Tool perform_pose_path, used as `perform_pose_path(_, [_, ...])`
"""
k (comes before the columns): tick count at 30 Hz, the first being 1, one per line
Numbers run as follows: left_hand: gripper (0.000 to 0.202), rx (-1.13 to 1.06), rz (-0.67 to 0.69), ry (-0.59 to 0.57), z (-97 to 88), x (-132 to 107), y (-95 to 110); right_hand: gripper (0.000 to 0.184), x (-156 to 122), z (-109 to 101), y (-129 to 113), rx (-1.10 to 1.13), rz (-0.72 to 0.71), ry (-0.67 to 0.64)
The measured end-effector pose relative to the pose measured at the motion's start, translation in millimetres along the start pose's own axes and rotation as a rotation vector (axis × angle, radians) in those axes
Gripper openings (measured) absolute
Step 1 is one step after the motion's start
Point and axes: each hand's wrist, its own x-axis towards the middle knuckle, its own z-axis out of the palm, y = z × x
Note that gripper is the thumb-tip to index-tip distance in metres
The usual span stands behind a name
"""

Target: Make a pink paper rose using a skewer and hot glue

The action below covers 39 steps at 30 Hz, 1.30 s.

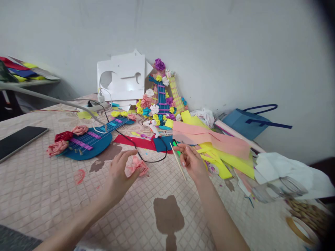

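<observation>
My left hand (121, 170) is over the patterned tablecloth, its thumb and fingers apart in a curve. A pink crepe-paper flower (141, 166) sits just beyond the thumb, partly covered by it. On the right, my right hand (193, 161) has its fingers loosely stretched toward a thin wooden stick (179, 161). The fingertips are close beside the stick; whether they touch it is unclear. A bright green object (176, 146) shows partly behind those fingers. Beyond both hands stands a white glue gun (152, 127), its black cord looping across the table.
To the left lie a blue guitar-shaped craft (91, 144) with paper flowers and a phone (22, 139). Decorated crafts (162, 96) lean on the wall. Pink paper (209, 136) and yellow paper (240, 165) pile at right, near a tape roll (300, 230) and blue bag (242, 122).
</observation>
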Motion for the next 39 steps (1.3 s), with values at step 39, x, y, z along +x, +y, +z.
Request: perform_pose_path(39, [0.041, -1.059, -0.654, -0.629, 85.2, 94.2, 33.9, 0.056, -15.0, 13.8, 17.1, -1.074, -0.431, -0.097])
